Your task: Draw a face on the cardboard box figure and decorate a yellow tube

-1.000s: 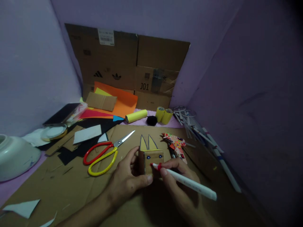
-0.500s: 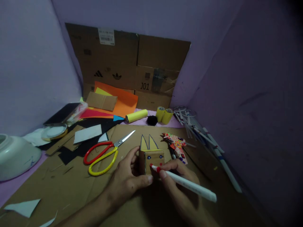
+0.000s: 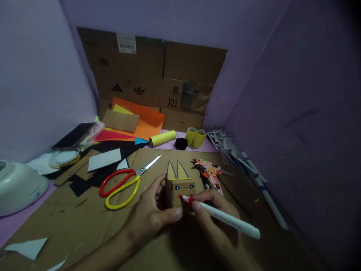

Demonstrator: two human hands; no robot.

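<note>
1. Work done. The small brown cardboard box (image 3: 184, 187) bears two tall, pointed yellow ears with dark outlines (image 3: 182, 172) along its top edge, and two round dark eyes with pale centres (image 3: 177, 187) on its front panel.

2. Work in hand. The white-barrelled felt-tip pen with a red tip (image 3: 229, 221) meets the panel below the eye nearer the left hand, where a red spot shows. More red appears below the other eye; fingers and pen crowd it, so I cannot tell its full shape.

3. Work left, as judged. The ears and eyes look complete; the red marking seems unfinished, since the tip is on it. The panel's lowest part is partly hidden from where I stand.

4. Left hand (image 3: 153, 210). Clamped on the box, thumb at the lower front edge, fingers around the side and partly out of sight.

5. Right hand (image 3: 214, 229). Closed on the pen near its tip, barrel slanting back across the hand.

6. Position. The box is upright between the two hands, which are near each other but apart. The red-and-yellow-handled scissors (image 3: 137, 177) lie beyond the left hand.
</note>
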